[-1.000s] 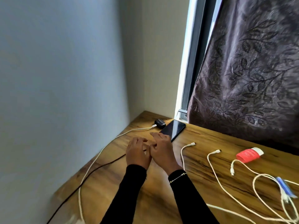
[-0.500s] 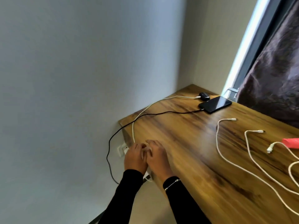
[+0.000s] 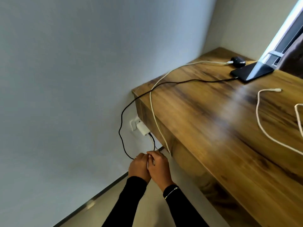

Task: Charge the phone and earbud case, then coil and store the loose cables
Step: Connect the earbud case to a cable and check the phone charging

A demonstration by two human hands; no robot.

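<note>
Left hand (image 3: 139, 167) and right hand (image 3: 158, 166) pressed together, fingers apparently curled.

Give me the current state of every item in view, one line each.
phone: flat on desk, black cable attached
earbud case: shut, white cable attached
wall charger: in outlet, black cable attached
left hand: closed beside right hand
right hand: closed, contents hidden
loose cable: uncoiled on desk

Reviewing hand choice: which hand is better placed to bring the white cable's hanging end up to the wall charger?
Probably the right hand: it sits nearer the white cable hanging off the desk edge, below the charger. The left hand is beside the black cable loop.
</note>
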